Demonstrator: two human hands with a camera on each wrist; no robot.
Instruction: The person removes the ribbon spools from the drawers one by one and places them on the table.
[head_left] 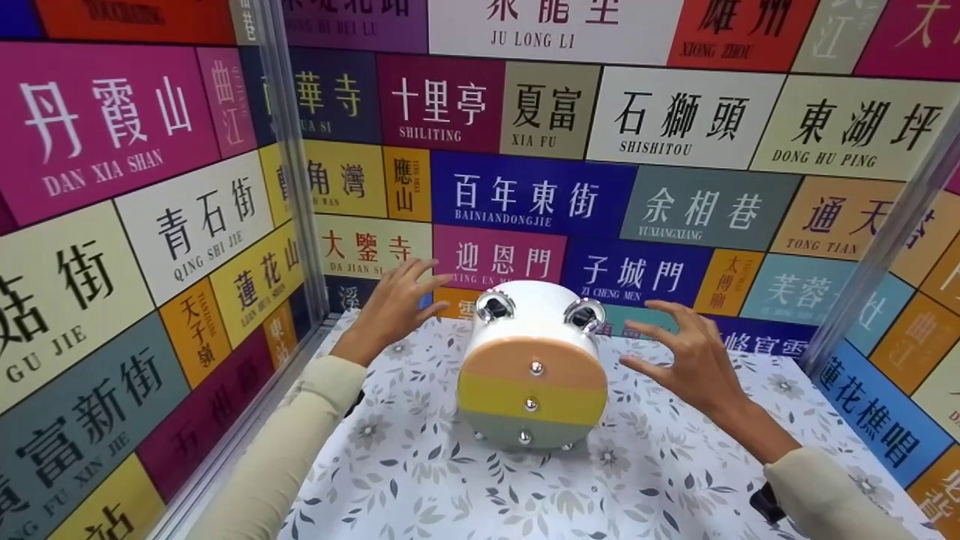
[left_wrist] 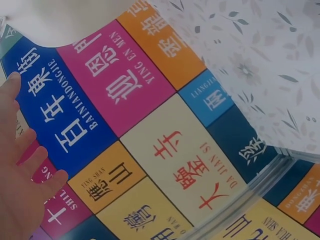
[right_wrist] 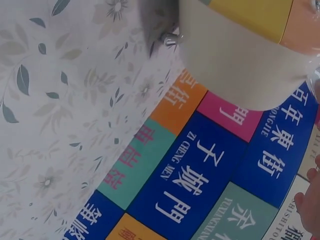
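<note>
A white rounded box (head_left: 517, 315) with a front striped orange, yellow and green stands on small metal feet on the table. Three silver knobs (head_left: 531, 404) run down its front, and two shiny ring-shaped pieces like frog eyes (head_left: 496, 307) sit on top. To its left hovers my left hand (head_left: 397, 301), fingers spread and apart from it. My right hand (head_left: 690, 354) is held in the air on the other side, fingers loosely bent around nothing. The right wrist view shows the box's plain white side (right_wrist: 235, 60) close by.
The table wears a white cloth (head_left: 660, 465) with grey leaves and flowers. Behind it rises a wall of coloured panels (head_left: 532, 195) with Chinese lettering. Clear vertical edge strips (head_left: 296, 150) stand at the left corner and others at the right.
</note>
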